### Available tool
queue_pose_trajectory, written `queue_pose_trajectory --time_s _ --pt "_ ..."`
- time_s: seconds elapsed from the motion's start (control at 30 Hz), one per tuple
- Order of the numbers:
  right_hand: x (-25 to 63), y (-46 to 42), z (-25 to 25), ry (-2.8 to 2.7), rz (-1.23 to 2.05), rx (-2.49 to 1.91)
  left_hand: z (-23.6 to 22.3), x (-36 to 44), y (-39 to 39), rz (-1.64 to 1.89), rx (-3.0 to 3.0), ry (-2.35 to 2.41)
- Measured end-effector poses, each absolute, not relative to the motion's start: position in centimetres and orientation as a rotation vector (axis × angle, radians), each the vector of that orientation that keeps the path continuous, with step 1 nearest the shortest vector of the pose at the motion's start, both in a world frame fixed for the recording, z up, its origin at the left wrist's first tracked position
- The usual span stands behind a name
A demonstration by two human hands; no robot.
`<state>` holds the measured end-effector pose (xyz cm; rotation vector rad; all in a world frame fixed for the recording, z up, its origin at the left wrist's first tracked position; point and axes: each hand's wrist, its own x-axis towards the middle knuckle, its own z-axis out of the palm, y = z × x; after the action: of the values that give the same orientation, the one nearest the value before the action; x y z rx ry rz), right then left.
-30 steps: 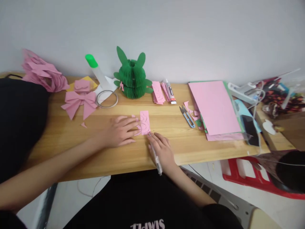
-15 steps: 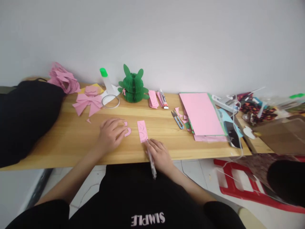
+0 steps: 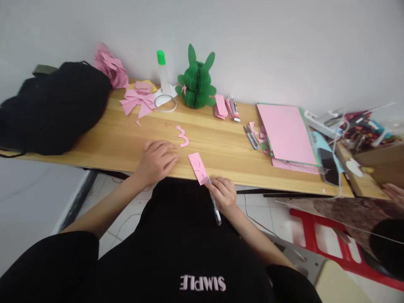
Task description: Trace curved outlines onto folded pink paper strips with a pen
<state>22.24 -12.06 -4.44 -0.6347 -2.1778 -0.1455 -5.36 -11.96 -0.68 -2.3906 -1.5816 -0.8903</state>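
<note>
My left hand rests on the wooden table near its front edge, fingers curled loosely, holding nothing. Just beyond it lie small curved pink cut-outs. My right hand is closed around a clear pen and pinches the near end of a pink paper strip with curved lines drawn on it. The strip overhangs the table's front edge.
A black bag fills the table's left end. Along the wall stand a pink bow, tape ring, green-capped glue bottle, green paper rabbit and glue tube. Snips and pink sheets lie right.
My right hand has drawn the pink strip toward the table's front edge. My left hand has pulled back from the cut-outs, which stay on the table. The camera has tilted and shifted.
</note>
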Motion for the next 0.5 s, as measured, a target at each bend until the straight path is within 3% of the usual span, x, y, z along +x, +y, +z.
queue_pose_trajectory --time_s 0.2,0.37,0.5 --pt "22.8 -9.9 0.1 -2.060 -0.123 -0.686 -0.3 -5.5 -11.5 -0.961 -2.344 -1.499" --pt "23.8 -0.7 6.9 -2.123 0.096 -1.017 0.2 -6.9 -10.3 -0.982 -2.330 -1.391" --pt "23.0 8.2 10.2 -2.100 -0.310 -1.095 -0.4 -8.3 -9.4 -1.061 -2.443 -1.534"
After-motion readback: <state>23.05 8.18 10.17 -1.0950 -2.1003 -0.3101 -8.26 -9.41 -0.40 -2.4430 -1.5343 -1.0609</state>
